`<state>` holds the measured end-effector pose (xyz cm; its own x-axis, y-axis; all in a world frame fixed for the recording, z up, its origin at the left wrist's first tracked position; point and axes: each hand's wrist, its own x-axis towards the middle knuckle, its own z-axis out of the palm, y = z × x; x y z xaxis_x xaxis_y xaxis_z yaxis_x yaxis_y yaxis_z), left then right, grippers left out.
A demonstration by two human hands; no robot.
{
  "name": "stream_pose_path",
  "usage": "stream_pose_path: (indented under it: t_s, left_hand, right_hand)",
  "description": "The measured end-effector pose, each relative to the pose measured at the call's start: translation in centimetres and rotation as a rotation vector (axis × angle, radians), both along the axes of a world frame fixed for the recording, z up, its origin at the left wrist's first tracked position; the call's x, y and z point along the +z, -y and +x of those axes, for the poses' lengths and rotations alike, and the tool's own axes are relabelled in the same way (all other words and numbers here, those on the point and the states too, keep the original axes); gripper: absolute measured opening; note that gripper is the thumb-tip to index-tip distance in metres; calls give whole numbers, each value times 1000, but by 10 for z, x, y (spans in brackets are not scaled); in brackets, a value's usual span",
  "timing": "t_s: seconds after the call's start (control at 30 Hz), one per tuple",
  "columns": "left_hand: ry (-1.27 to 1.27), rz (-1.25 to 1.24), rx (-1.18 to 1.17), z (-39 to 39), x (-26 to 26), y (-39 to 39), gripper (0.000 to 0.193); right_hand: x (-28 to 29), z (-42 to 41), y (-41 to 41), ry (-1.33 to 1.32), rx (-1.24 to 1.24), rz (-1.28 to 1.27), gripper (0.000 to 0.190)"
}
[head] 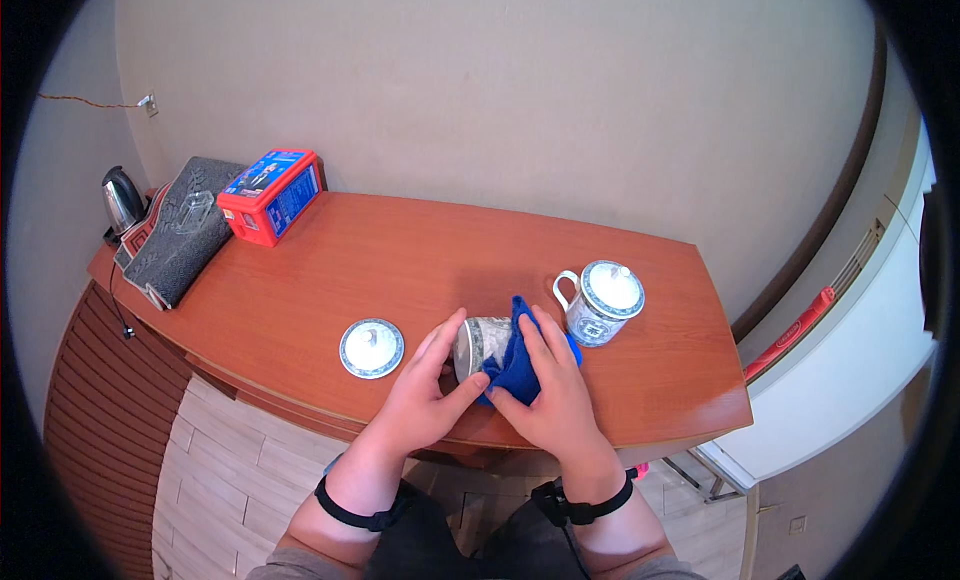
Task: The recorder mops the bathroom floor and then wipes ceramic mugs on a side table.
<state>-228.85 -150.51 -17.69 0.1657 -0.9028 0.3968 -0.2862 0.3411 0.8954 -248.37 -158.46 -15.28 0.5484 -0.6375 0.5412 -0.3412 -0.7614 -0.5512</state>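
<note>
A patterned porcelain mug (491,337) lies on its side between my hands, its mouth towards the left. My left hand (424,392) grips it around the rim end, thumb and fingers on either side. With my right hand (553,388) I hold a blue cloth (517,366) against the mug's other end, which the cloth and fingers hide. To the left rests a white lid with a blue patterned border (371,348), knob up. Upright to the right stands a second mug (592,321) of blue and white porcelain, covered by its own lid (613,287).
The brown wooden desk (420,242) backs onto a wall. At its left are a red and blue plastic box (271,193), a folded grey patterned cloth (169,253) with a clear glass ashtray (193,212) on it, and an electric kettle (122,199). A white cabinet (847,355) stands at right.
</note>
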Motion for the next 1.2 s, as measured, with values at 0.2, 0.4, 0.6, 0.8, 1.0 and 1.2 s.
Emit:
stream_pose_path:
  t_s: [0.2, 0.4, 0.6, 0.8, 1.0, 1.2]
  left_hand:
    - [44, 16, 28, -3, 8, -2, 82]
    - [14, 2, 29, -3, 3, 0, 80]
    - [-13, 13, 25, -2, 3, -1, 81]
    - [48, 20, 68, -2, 7, -1, 90]
    - [88, 23, 69, 1, 5, -3, 100]
    - [-2, 32, 12, -2, 14, -6, 97]
  right_hand:
    - [2, 0, -3, 47, -17, 108, 86]
    - [-2, -8, 1, -105, 123, -189, 73]
    - [0, -4, 0, -57, 84, -154, 76]
    - [-7, -3, 1, 9, -46, 13, 84]
    - [-6, -3, 3, 46, -9, 50, 80]
    - [-7, -7, 3, 89, 59, 9, 73]
